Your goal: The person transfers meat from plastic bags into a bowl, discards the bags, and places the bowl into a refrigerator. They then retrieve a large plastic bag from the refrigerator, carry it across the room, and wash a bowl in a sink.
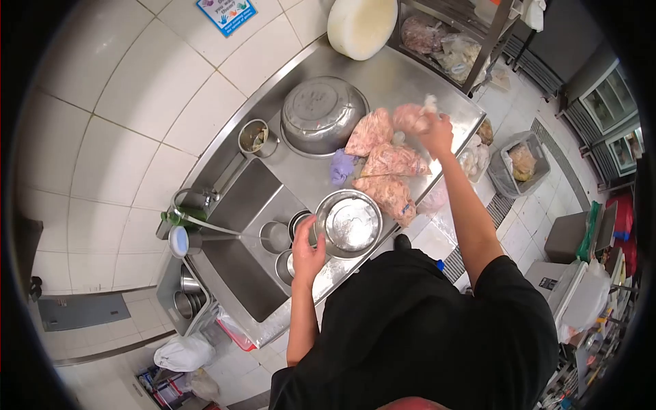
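Note:
My right hand [437,134] is closed on the gathered top of a plastic bag of pink raw meat [408,117] near the right end of the steel counter. Three more bags of the same meat lie close by: an upper bag [370,132], a middle bag [393,161] and a lower bag [388,196]. At the left rim of a shiny metal bowl [352,222], my left hand [309,251] has its fingers and thumb around the edge. The bowl stands upright by the sink, with only a shiny bottom showing inside.
An upturned large metal basin [324,113] sits behind a crumpled purple glove or bag [342,166]. Metal pots [275,237] stand in the sink [239,280], below a running tap hose. A round white block [361,26] leans at the back. A lined bin [514,179] is on the floor.

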The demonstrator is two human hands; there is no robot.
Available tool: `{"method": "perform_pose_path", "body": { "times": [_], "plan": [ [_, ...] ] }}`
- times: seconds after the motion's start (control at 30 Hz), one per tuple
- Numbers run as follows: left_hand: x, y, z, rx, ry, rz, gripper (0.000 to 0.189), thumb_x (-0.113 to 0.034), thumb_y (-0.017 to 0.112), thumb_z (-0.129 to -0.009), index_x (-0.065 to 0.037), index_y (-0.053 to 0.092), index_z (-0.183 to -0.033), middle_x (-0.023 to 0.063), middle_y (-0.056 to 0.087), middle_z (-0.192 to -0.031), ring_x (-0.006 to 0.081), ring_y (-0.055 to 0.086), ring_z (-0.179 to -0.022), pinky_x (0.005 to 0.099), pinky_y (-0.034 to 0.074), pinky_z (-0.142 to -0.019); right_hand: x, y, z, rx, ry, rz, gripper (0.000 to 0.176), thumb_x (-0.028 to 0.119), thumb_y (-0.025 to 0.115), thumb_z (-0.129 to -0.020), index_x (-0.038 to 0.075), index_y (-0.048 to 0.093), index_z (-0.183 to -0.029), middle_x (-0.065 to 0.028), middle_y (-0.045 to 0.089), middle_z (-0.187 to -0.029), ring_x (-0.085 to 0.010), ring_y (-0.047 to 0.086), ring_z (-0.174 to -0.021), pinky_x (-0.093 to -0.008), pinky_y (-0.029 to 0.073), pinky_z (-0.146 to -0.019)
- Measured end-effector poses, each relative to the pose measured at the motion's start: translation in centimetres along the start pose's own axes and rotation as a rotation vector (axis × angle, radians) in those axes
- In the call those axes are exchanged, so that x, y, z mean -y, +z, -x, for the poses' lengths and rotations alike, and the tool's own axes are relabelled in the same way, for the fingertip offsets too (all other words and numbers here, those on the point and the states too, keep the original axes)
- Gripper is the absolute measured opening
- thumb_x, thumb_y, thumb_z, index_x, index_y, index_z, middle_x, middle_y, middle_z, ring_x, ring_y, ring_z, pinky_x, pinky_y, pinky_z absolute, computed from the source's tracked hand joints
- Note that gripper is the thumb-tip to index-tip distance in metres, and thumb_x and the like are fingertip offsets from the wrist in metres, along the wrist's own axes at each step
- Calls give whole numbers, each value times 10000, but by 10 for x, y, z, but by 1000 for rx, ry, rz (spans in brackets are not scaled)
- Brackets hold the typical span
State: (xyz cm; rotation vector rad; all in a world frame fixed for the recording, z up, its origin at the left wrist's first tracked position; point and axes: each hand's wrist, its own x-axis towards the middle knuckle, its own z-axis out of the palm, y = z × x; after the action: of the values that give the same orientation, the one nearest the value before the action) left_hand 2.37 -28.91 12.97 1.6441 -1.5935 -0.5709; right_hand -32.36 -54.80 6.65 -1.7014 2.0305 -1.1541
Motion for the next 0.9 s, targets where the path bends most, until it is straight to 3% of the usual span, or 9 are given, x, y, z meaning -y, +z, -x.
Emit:
{"method": "perform_pose_path", "body": {
  "times": [0.03, 0.1, 0.23, 0.33, 0.43, 0.63, 0.7, 0.83, 0.9],
  "plan": [
    [6, 2, -1, -11, 51, -1, 415, 10, 639, -832, -26, 575, -1241, 179, 600, -1279, 342, 588, -1180, 394, 463, -1003, 9, 6, 2, -89, -230, 368, 567, 166, 794, -689, 128, 642, -1234, -273, 577, -1256, -417, 607, -1100, -435, 517, -929],
    [8, 3, 2, -8, 51, 4, 416, 11, 642, -831, -25, 575, -1240, 181, 601, -1277, 345, 590, -1177, 395, 463, -1003, 7, 53, -8, 261, -191, 98, 721, 285, 843, -652, 169, 591, -1317, -306, 475, -1370, -471, 544, -1172, -478, 483, -978],
    [14, 1, 26, -7, -37, -19, 409, 9, 653, -829, -24, 584, -1230, 181, 616, -1255, 346, 594, -1170, 393, 457, -1004, 64, 112, 11, 408, -315, 221, 745, 242, 822, -676, 191, 533, -1361, -308, 416, -1412, -460, 555, -1171, -485, 485, -978],
    [25, -5, 56, 1, -142, -49, 390, 10, 652, -836, -23, 593, -1221, 179, 627, -1230, 338, 597, -1165, 396, 451, -1007, 73, 134, 20, 505, -355, 730, 825, 216, 810, -678, 224, 460, -1425, -306, 335, -1472, -461, 542, -1205, -491, 493, -980],
    [50, -10, 88, -70, -264, -18, 361, 16, 634, -857, -11, 603, -1216, 169, 642, -1215, 304, 615, -1147, 383, 467, -989, 52, 149, -8, 559, -220, 543, 715, 143, 750, -723, 253, 508, -1387, -288, 323, -1481, -431, 547, -1229, -473, 501, -966],
    [59, -13, 102, -144, -325, 146, 318, 15, 633, -864, 9, 628, -1182, 142, 682, -1131, 244, 652, -1082, 355, 501, -938, 25, 112, -46, 362, -84, 75, 556, -17, 657, -736, 129, 593, -1269, -202, 612, -1229, -334, 672, -1038, -422, 557, -858],
    [59, -11, 86, -163, -281, 261, 326, 18, 640, -860, 5, 627, -1186, 137, 680, -1123, 227, 651, -1085, 350, 511, -919, 20, 98, -43, 467, 334, -976, 487, -82, 595, -749, 28, 597, -1223, -127, 674, -1073, -279, 683, -983, -369, 564, -834],
    [41, 2, 0, 30, -97, 328, 439, -9, 634, -901, -8, 511, -1322, 138, 604, -1253, 231, 594, -1177, 352, 491, -975, 69, 27, 19, 587, 336, -1237, 443, -97, 603, -757, -14, 602, -1191, -93, 658, -1082, -218, 670, -953, -321, 557, -803],
    [4, 16, -50, 10, -221, 729, 598, -63, 664, -900, -39, 381, -1426, 133, 559, -1316, 240, 557, -1220, 374, 495, -978, 98, 1, 57, 733, 217, -1223, 442, -97, 619, -750, -11, 599, -1184, -92, 654, -1083, -204, 660, -936, -323, 551, -811]
  ]
}}
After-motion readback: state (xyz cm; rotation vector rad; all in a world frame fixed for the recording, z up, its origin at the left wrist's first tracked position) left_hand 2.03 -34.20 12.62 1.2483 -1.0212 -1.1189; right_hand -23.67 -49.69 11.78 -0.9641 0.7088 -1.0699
